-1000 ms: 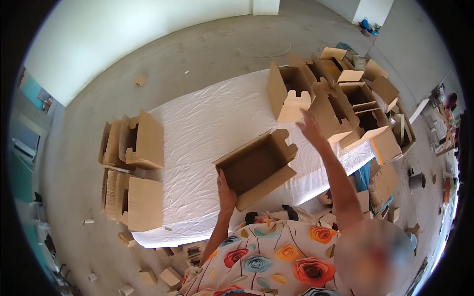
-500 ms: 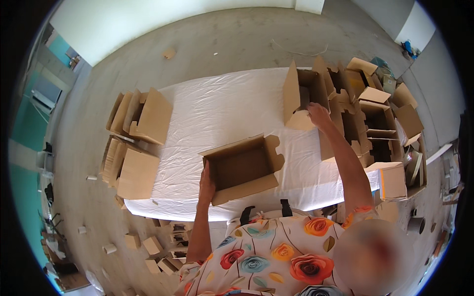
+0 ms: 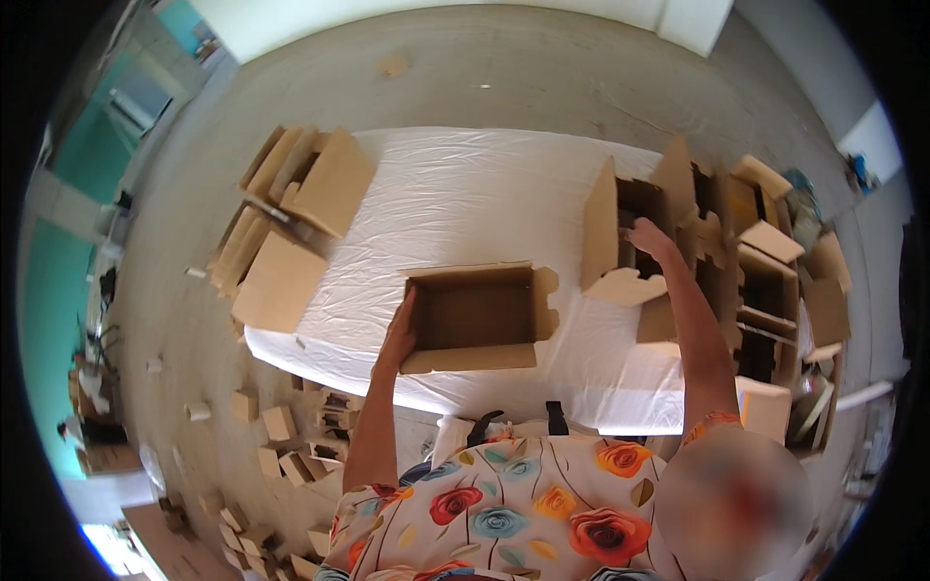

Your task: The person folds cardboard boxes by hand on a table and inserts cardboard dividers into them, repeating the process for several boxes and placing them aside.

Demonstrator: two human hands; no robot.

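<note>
An open cardboard box (image 3: 468,357) with flaps at its right end lies on the white-covered table in front of me. My left hand (image 3: 399,332) grips its left end, thumb at the rim and fingers along the outer side. To the right, another open cardboard box (image 3: 601,228) stands on the table with a tall flap raised on its left. My right hand (image 3: 649,238) reaches over its near end into the opening, fingers bent and drawn together. Whatever the fingertips hold, if anything, is hidden in the dark interior.
Several more open boxes (image 3: 770,261) crowd the table's right end. Folded-open cartons (image 3: 281,281) stand at its left end. A wrinkled white cloth (image 3: 465,194) covers the table. Small cardboard pieces (image 3: 280,423) lie on the floor at the lower left.
The whole view has turned and shifted. My right hand has moved from the right box's near edge farther into its opening. My left hand still holds the box in front.
</note>
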